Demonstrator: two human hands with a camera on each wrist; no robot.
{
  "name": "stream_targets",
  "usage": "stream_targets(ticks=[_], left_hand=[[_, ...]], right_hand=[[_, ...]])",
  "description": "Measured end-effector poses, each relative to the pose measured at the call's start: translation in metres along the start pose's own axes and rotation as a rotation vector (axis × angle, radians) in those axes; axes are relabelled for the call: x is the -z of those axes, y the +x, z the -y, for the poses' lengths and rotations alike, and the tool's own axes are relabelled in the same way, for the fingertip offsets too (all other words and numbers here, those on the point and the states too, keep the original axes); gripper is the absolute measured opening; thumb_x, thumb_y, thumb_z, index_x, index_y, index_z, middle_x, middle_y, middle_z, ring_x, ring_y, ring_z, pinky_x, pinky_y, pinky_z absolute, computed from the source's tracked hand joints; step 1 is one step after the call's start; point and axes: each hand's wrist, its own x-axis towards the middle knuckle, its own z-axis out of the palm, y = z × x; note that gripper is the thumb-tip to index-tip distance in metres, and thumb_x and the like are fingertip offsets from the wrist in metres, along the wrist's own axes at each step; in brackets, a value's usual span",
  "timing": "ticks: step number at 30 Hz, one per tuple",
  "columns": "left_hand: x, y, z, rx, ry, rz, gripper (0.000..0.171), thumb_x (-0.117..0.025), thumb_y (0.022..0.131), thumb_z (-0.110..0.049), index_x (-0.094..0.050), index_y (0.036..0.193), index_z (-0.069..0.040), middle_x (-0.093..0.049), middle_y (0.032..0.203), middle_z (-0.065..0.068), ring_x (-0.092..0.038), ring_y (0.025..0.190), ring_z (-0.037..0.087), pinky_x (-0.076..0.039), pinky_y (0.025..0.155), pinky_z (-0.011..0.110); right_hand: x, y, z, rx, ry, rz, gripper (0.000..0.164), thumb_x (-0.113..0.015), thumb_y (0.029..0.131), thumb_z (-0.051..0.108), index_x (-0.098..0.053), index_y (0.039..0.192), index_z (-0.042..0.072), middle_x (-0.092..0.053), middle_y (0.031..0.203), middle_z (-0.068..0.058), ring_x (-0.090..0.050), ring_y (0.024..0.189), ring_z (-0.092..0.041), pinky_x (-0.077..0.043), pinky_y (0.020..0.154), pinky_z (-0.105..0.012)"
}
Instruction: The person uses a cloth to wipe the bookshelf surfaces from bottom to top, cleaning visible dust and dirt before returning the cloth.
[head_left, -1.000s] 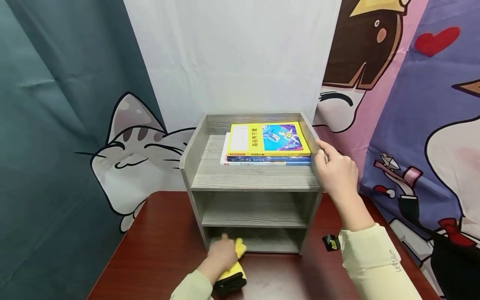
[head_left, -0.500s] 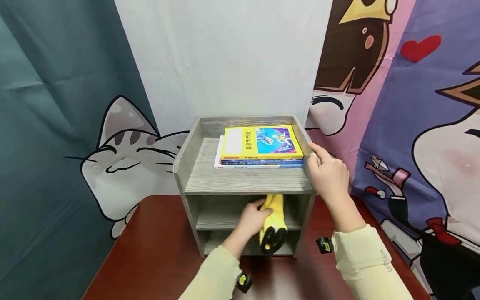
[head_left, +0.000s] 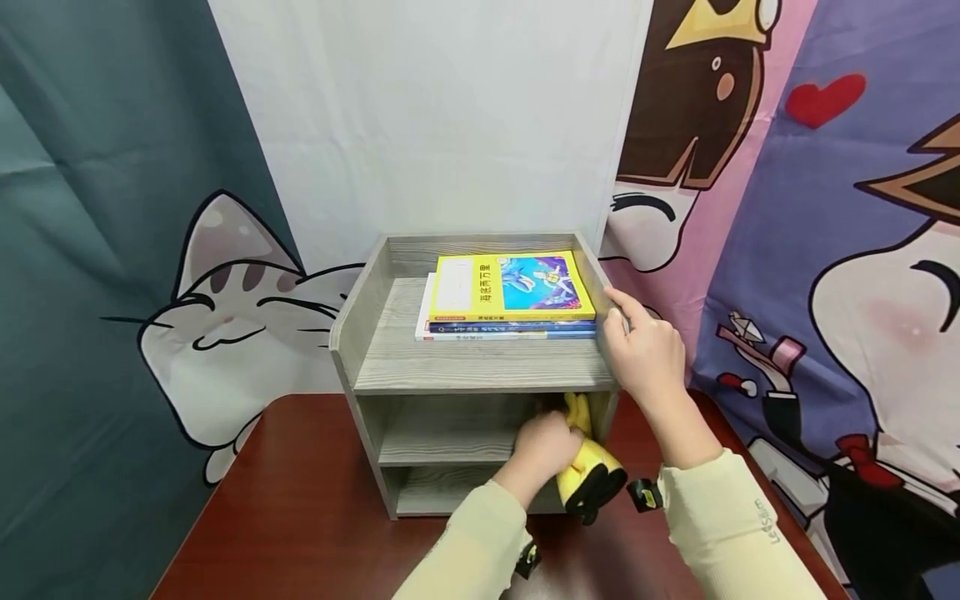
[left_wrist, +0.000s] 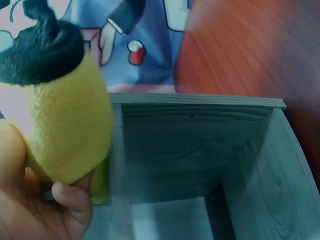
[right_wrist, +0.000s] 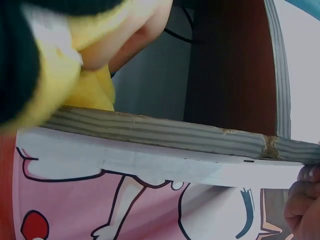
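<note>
A small grey wood-grain shelf (head_left: 483, 367) stands on the table. My left hand (head_left: 546, 442) grips soft yellow gloves (head_left: 588, 458) with black cuffs, at the right end of the middle compartment. Their narrow yellow ends point into the compartment, and the cuffs hang out in front. In the left wrist view the thumb and fingers of my left hand (left_wrist: 47, 210) press into the yellow fabric. My right hand (head_left: 647, 350) holds the top of the shelf's right side panel, with its fingertips (right_wrist: 307, 172) at the panel edge in the right wrist view.
Several books (head_left: 510, 287) lie stacked on the shelf's top board, a yellow one uppermost. The shelf's lower compartment (head_left: 442, 490) is partly hidden by my left arm. A reddish-brown table (head_left: 270, 517) lies beneath, with printed cloth curtains (head_left: 450, 125) behind.
My left hand has carried the yellow gloves from the table by the lower compartment up and rightward to the middle compartment. My right hand has stayed on the side panel.
</note>
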Motion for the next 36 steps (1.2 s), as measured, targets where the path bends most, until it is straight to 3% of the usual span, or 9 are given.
stream_targets(ticks=[4,6,10,15,22,24,28,36], left_hand=[[0.006,-0.009,-0.002,-0.050,0.056,0.082,0.022,-0.054,0.086,-0.028,-0.066,0.082,-0.011,-0.063,0.087,0.010,-0.058,0.062,0.020,-0.044,0.052,0.030],[0.007,-0.010,-0.004,-0.064,0.111,0.065,0.021,-0.056,0.085,-0.027,-0.068,0.079,-0.011,-0.063,0.085,0.009,-0.057,0.059,0.018,-0.043,0.049,0.030],[0.005,-0.001,-0.008,-0.031,0.210,-0.010,0.019,-0.056,0.083,-0.024,-0.067,0.074,-0.011,-0.065,0.085,0.006,-0.056,0.057,0.015,-0.040,0.044,0.030],[0.002,0.007,-0.016,0.001,0.318,-0.017,0.036,-0.055,0.085,-0.023,-0.062,0.112,0.000,-0.058,0.119,0.012,-0.058,0.062,0.015,-0.041,0.046,0.031],[0.003,-0.002,-0.019,-0.074,0.578,-0.054,0.033,-0.053,0.089,-0.027,-0.062,0.120,-0.019,-0.055,0.121,0.013,-0.058,0.070,0.015,-0.040,0.043,0.029],[0.006,-0.005,-0.015,-0.073,0.623,-0.058,0.034,-0.052,0.091,-0.027,-0.059,0.124,-0.023,-0.054,0.123,0.012,-0.058,0.071,0.014,-0.040,0.043,0.029],[0.015,-0.009,0.002,-0.069,0.656,-0.059,0.033,-0.049,0.093,-0.027,-0.060,0.123,-0.021,-0.057,0.121,0.012,-0.060,0.068,0.013,-0.041,0.043,0.031],[0.051,-0.019,0.056,0.006,0.585,-0.026,0.033,-0.046,0.094,-0.025,-0.063,0.119,-0.010,-0.057,0.121,0.018,-0.061,0.066,0.018,-0.043,0.046,0.036]], right_hand=[[0.001,-0.001,0.001,-0.001,-0.008,0.017,0.036,-0.043,0.092,0.024,-0.065,0.118,0.014,-0.048,0.047,-0.009,-0.046,0.048,-0.032,-0.035,0.047,-0.041],[0.001,-0.002,0.002,-0.002,-0.005,0.027,0.036,-0.043,0.092,0.024,-0.064,0.119,0.014,-0.047,0.047,-0.008,-0.043,0.046,-0.031,-0.033,0.047,-0.039],[0.000,-0.001,0.002,0.000,0.005,0.037,0.036,-0.042,0.092,0.024,-0.064,0.120,0.014,-0.046,0.046,-0.006,-0.041,0.045,-0.029,-0.031,0.047,-0.037],[0.001,-0.002,0.002,-0.023,-0.017,0.029,0.036,-0.042,0.092,0.024,-0.064,0.120,0.016,-0.047,0.047,-0.008,-0.043,0.047,-0.031,-0.033,0.047,-0.040],[0.008,-0.001,0.008,-0.057,-0.112,0.115,0.037,-0.043,0.093,0.030,-0.059,0.125,0.019,-0.060,0.068,-0.022,-0.054,0.059,-0.040,-0.039,0.052,-0.049],[0.011,-0.001,0.009,-0.057,-0.126,0.152,0.038,-0.044,0.093,0.030,-0.057,0.127,0.019,-0.059,0.066,-0.022,-0.054,0.058,-0.039,-0.039,0.051,-0.048],[0.014,0.001,0.010,-0.055,-0.135,0.180,0.039,-0.044,0.093,0.028,-0.055,0.128,0.018,-0.054,0.058,-0.018,-0.051,0.054,-0.035,-0.037,0.048,-0.045],[0.015,0.001,0.009,-0.067,-0.119,0.216,0.041,-0.041,0.093,0.028,-0.053,0.131,0.017,-0.056,0.063,-0.018,-0.050,0.055,-0.033,-0.037,0.049,-0.041]])
